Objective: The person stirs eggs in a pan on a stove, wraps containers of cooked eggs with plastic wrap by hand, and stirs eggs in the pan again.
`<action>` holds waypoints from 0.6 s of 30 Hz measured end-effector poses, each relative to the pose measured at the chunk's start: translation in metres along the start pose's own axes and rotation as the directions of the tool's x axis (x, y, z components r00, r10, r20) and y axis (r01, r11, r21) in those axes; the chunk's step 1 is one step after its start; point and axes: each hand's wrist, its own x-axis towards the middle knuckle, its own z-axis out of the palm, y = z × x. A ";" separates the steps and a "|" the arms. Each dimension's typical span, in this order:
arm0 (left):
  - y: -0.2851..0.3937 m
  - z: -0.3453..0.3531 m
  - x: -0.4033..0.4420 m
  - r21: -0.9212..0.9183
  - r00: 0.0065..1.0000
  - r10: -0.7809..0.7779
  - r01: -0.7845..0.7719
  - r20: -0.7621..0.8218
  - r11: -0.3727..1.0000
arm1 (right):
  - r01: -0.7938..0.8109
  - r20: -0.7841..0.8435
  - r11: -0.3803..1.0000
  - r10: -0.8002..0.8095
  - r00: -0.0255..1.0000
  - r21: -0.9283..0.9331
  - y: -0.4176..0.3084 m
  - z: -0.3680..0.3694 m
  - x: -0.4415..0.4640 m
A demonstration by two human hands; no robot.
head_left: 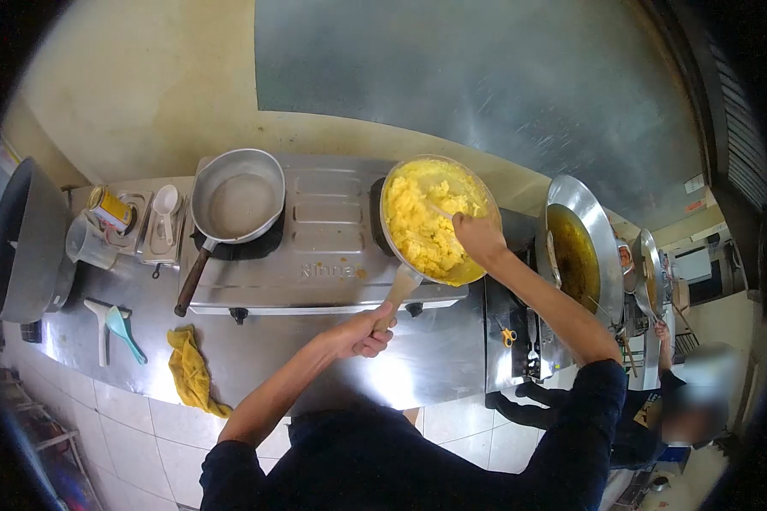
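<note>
A round pan [471, 271] full of yellow scrambled egg [418, 223] stands over the right burner of a two-burner gas stove [328, 264]. My left hand [365, 335] is wrapped round the pan's pale handle. Above the pan's right side, my right hand [479, 238] is closed on a utensil whose far end reaches into the egg; its shape is mostly hidden. On the left burner sits a grey saucepan [237, 196] with a dark handle pointing toward the front edge.
A yellow cloth [191, 370], a white utensil [100, 330] and a teal utensil [126, 335] lie at left, near a clear jug [90, 243]. A large wok [575, 247] with brown liquid stands at right, beyond orange-handled scissors [509, 337]. Another person [639, 439] stands far right.
</note>
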 end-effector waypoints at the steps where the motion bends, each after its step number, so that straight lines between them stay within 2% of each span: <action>1: -0.001 0.001 -0.001 -0.009 1.000 0.010 -0.010 -0.004 1.000 | 0.042 0.035 0.996 -0.040 0.999 -0.072 -0.005 0.007 -0.008; 2: 0.000 0.001 -0.001 -0.012 1.000 0.019 -0.019 -0.010 1.000 | 0.043 0.034 0.996 -0.041 0.999 -0.075 -0.004 0.001 -0.020; 4: -0.002 -0.003 0.000 -0.037 1.000 0.024 -0.024 -0.001 0.999 | 0.164 -0.068 0.984 -0.168 0.983 -0.067 0.012 -0.025 -0.047; 6: -0.003 -0.006 0.000 -0.066 0.999 0.033 -0.032 0.015 0.997 | 0.030 0.085 0.999 -0.026 0.996 -0.041 0.041 -0.047 -0.067; 8: -0.001 -0.010 -0.002 -0.073 0.997 0.050 -0.046 0.054 0.996 | 0.075 0.229 0.992 -0.050 0.972 -0.101 0.066 -0.085 -0.084; 9: -0.001 -0.013 -0.003 -0.084 0.997 0.052 -0.046 0.061 0.995 | 0.084 0.239 0.991 -0.056 0.969 -0.106 0.074 -0.087 -0.092; 11: 0.005 -0.017 -0.002 -0.054 0.996 0.020 -0.015 0.083 0.998 | 0.204 0.383 0.974 -0.153 0.911 -0.097 0.081 -0.089 -0.106; 12: 0.007 -0.016 -0.002 -0.057 0.996 0.022 -0.017 0.086 0.998 | 0.207 0.386 0.973 -0.154 0.909 -0.100 0.073 -0.078 -0.110; 14: 0.009 -0.011 -0.006 -0.026 0.998 0.005 -0.004 0.055 1.000 | 0.076 0.276 0.986 -0.115 0.954 0.148 0.040 -0.042 -0.112; 16: 0.010 -0.009 -0.007 -0.021 0.999 0.003 -0.002 0.037 1.000 | 0.104 0.261 0.990 -0.125 0.957 0.094 0.005 -0.040 -0.104; 18: 0.009 -0.006 -0.007 -0.006 1.000 -0.002 0.002 0.020 1.000 | -0.036 0.150 0.993 0.019 0.989 0.111 -0.033 -0.024 -0.088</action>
